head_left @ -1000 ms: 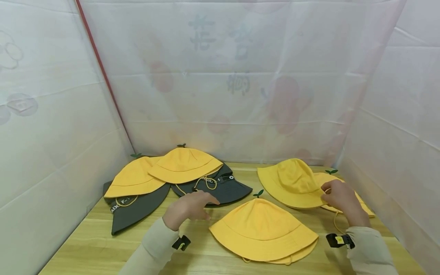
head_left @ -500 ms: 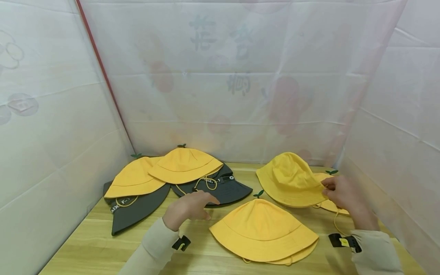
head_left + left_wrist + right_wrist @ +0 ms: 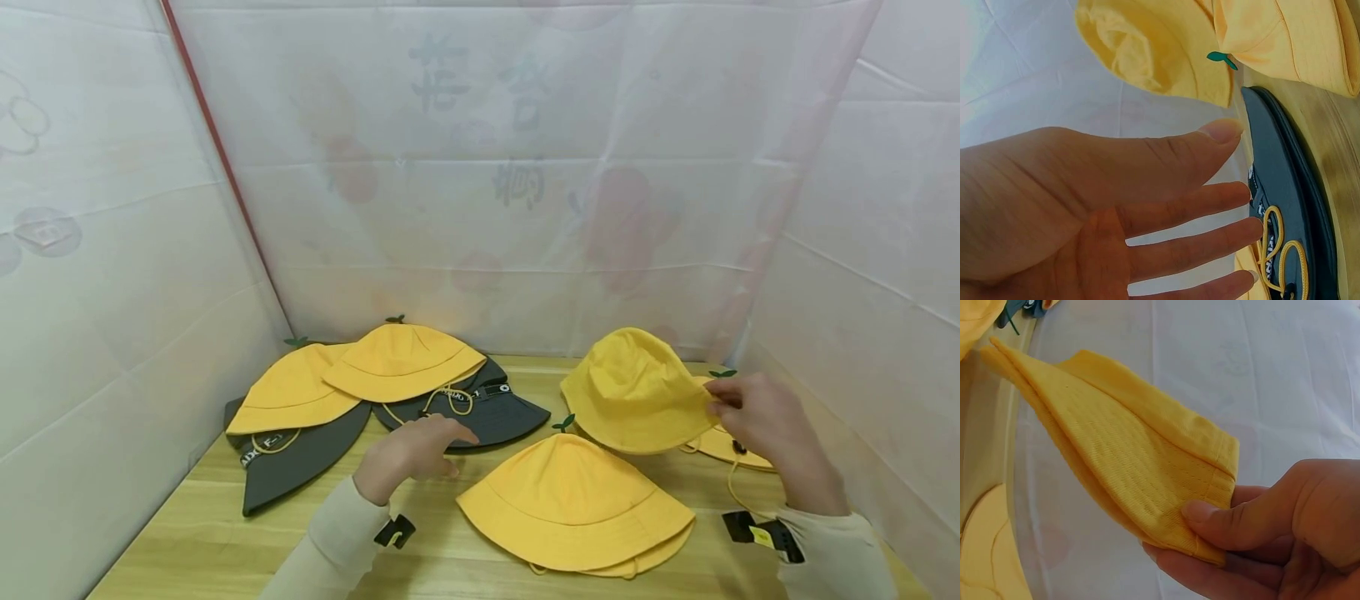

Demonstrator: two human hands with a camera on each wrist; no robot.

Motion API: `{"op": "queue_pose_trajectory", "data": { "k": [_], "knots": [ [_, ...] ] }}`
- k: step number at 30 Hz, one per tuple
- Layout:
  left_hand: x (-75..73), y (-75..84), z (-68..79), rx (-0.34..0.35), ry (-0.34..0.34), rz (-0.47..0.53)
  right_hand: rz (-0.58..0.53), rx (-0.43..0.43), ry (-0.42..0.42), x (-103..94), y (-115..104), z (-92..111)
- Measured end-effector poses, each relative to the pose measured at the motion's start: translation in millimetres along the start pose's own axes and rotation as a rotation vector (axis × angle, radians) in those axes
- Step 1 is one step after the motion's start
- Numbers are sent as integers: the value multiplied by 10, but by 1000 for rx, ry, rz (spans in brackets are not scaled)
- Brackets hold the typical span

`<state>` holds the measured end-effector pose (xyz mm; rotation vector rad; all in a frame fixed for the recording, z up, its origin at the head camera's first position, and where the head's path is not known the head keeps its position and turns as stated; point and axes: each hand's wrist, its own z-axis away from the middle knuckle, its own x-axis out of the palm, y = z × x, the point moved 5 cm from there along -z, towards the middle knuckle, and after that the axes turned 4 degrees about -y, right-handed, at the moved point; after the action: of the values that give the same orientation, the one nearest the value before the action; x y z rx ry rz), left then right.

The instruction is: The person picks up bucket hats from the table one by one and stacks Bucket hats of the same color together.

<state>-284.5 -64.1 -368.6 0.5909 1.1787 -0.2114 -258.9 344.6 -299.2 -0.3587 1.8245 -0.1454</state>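
Note:
My right hand pinches the right end of a yellow bucket hat by its brim. In the right wrist view the thumb lies on top of the folded brim and the fingers underneath. This hat is raised and tilted, partly over another yellow hat at the right. My left hand holds nothing; its fingers are spread and straight in the left wrist view. It hovers close to a dark bucket hat and left of the front yellow hat with a green sprout on top.
At the left, two yellow hats lie on dark bucket hats, with yellow cords hanging out. White cloth walls enclose the wooden table at the back and both sides.
My right hand has moved a little to the right and drawn the pinched yellow hat up off the pile, its crown now higher. The left hand has stayed in place.

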Motion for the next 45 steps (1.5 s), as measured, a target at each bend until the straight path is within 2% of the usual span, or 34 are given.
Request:
{"op": "queue_pose_trajectory", "data": {
  "k": [7, 12, 17, 21, 26, 31, 34, 37, 41, 45],
  "knots": [
    [-11, 2, -2, 2, 8, -4, 16, -44, 152, -104, -141, 76],
    [-24, 12, 0, 5, 16, -11, 16, -70, 223, -177, -251, 145],
    [-32, 7, 7, 4, 19, 3, -33, -70, 228, -260, -375, 214],
    [-36, -10, 19, 12, 30, 19, -90, -108, 214, -316, -507, 264],
    [-40, -30, 29, 19, 51, 41, -150, -181, 208, -344, -673, 337],
    [-24, -40, 17, 19, 56, 79, -139, -303, 263, -344, -865, 457],
    [-6, -40, -1, 31, 43, 101, -141, -344, 288, -344, -960, 529],
    [6, -37, -23, 57, 23, 120, -138, -362, 302, -350, -1030, 575],
    [6, -20, -53, 125, 6, 138, -109, -381, 320, -352, -1086, 597],
    [-39, 57, -90, 275, 76, 130, -88, -390, 328, -339, -1096, 582]
  ]
}}
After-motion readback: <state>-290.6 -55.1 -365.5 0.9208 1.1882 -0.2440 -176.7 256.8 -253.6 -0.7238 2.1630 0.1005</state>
